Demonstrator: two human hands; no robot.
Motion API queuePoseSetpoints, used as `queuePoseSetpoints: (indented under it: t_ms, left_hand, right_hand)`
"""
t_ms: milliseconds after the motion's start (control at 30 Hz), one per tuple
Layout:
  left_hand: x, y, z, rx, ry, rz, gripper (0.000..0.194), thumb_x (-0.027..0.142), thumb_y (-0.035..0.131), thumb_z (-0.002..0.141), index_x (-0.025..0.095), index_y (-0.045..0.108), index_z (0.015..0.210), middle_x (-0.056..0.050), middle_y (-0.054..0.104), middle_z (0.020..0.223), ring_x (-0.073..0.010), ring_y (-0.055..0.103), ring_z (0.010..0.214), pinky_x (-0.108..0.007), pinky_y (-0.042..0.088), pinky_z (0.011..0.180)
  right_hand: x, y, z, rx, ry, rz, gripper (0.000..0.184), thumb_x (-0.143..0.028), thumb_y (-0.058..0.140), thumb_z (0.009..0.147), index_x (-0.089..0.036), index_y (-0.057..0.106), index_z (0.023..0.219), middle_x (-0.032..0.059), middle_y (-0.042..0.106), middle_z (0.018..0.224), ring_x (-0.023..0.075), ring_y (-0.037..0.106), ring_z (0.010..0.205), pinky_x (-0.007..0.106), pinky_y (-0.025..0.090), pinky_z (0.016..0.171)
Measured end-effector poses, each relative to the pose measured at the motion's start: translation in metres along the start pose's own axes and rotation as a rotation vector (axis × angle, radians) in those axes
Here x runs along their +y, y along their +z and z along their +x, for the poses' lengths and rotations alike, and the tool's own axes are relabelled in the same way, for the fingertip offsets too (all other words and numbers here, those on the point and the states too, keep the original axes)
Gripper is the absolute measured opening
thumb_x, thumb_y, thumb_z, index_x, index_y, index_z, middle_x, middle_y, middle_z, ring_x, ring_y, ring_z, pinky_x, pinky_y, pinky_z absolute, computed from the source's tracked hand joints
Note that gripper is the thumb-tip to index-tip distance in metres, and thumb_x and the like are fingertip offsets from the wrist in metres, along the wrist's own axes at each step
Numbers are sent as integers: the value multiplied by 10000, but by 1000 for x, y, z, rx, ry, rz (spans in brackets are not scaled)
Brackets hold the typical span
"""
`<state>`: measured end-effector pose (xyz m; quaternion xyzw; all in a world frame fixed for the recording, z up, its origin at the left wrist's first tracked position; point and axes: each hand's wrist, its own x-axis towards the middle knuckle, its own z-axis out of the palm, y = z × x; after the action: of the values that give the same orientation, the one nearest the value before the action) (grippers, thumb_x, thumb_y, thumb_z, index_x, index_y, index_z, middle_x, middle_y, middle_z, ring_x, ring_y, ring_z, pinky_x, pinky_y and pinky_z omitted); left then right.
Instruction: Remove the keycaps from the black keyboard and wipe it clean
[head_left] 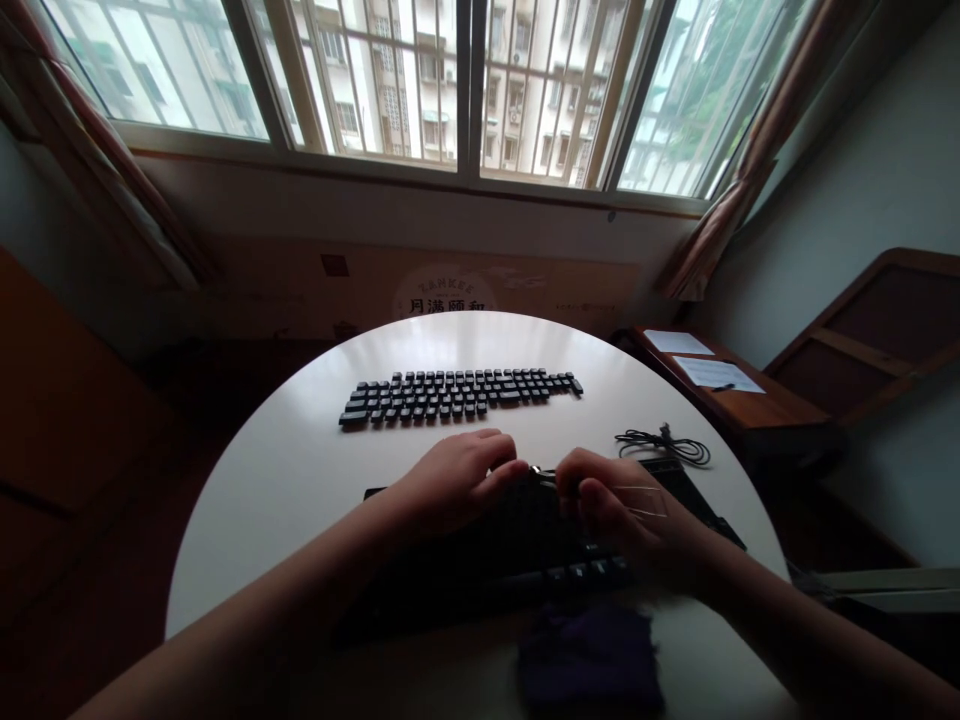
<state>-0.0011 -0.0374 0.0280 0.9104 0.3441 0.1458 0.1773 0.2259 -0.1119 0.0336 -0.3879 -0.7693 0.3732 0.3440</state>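
Observation:
My right hand (619, 505) is closed around a thin metal tool that looks like a wire keycap puller (645, 500), its wire loops sticking out to the right of the fist. The tool's shiny other end points left, at the thumb tip of my left hand (469, 475). The fingers of that hand are curled in, and whatever they pinch is too small or hidden to name. Below both hands lies a black keyboard (480, 585), dark and partly covered by my arms. A few keycaps (589, 572) show along its near right part.
Loose black keycaps (457, 395) stand in rows on the round white table (255, 500). A coiled black cable (664, 443) lies at the right. A dark purple cloth (589, 660) is at the near edge. Papers (716, 374) with a pen rest on a wooden side table (787, 400).

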Motion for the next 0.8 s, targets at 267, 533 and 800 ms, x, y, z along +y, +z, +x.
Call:
queuePoseSetpoints:
  t_ms: [267, 533, 800]
  left_hand:
    - [-18, 8, -1, 245, -1, -619, 465, 581, 305, 965, 183, 512, 844, -6, 537, 708, -143, 507, 632, -271, 431, 595]
    - [-27, 10, 5, 299, -167, -879, 333, 497, 426, 821, 182, 480, 731, 28, 449, 623, -108, 433, 529, -240, 369, 464]
    - [-25, 7, 3, 223, -89, -1083, 256, 399, 476, 769, 162, 504, 675, 18, 457, 630, -108, 450, 539, -238, 382, 477]
  right_hand:
    - [-62, -14, 77, -125, -316, -500, 202, -210, 433, 978, -193, 568, 829, -12, 646, 724, 121, 556, 627, 227, 372, 612]
    - [-52, -8, 94, -96, -352, -685, 263, -258, 446, 1000, -198, 653, 851, 30, 693, 818, 164, 607, 723, 284, 429, 689]
    - [-45, -30, 100, -101, -382, -298, 295, -217, 386, 1002, -187, 679, 1011, 90, 617, 1234, 230, 545, 1161, 385, 452, 976]
